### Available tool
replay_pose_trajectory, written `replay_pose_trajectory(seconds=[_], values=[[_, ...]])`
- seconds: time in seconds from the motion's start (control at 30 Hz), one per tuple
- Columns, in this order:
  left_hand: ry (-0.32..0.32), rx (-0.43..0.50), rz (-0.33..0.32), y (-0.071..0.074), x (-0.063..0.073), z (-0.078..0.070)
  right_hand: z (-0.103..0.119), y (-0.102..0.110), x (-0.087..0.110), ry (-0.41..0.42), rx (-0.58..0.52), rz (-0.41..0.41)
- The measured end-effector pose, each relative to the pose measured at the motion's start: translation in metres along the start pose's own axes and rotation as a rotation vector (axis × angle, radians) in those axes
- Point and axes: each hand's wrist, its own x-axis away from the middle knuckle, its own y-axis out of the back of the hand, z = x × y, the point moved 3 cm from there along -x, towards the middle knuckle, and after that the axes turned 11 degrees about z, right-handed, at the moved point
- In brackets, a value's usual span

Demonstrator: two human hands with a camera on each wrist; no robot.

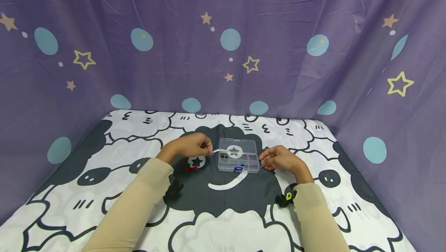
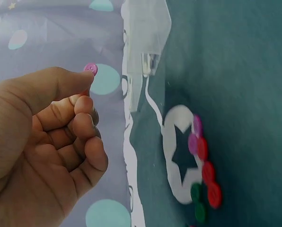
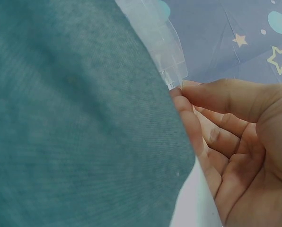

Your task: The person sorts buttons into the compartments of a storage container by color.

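Between thumb and index finger my left hand [image 1: 195, 144] pinches a small pink button [image 2: 91, 69], held up left of a clear plastic box [image 1: 238, 146]. The box lies with its lid raised at the back; dark, pink and blue pieces sit in its compartments. At the box's right side, my right hand [image 1: 280, 158] grips the edge with thumb and fingertips [image 3: 193, 90]. Left of the box lie loose buttons: several red ones [image 2: 208, 172], two purple ones [image 2: 193, 143] and two green ones [image 2: 196, 191]. Some of them overlap.
A cloth printed with cartoon sheep [image 1: 223, 201] covers the table. Behind it and at the sides hangs a purple curtain [image 1: 174, 70] with stars and blue dots. Dark wrist straps [image 1: 173, 188] are worn at both cuffs.
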Motion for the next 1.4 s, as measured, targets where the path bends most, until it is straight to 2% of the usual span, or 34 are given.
replay_pose_trajectory(seconds=[0.47, 0.83, 1.4], values=[[-0.037, -0.017, 0.01, 0.0, -0.025, -0.018, 0.001, 0.0, 0.001, -0.002, 0.014, 0.001], [-0.095, -0.04, 0.019, -0.005, -0.046, -0.031, 0.002, 0.0, 0.0, -0.003, 0.025, 0.0], [-0.132, -0.014, 0.047, -0.016, -0.077, -0.046, 0.001, 0.0, 0.0, -0.001, 0.023, -0.002]])
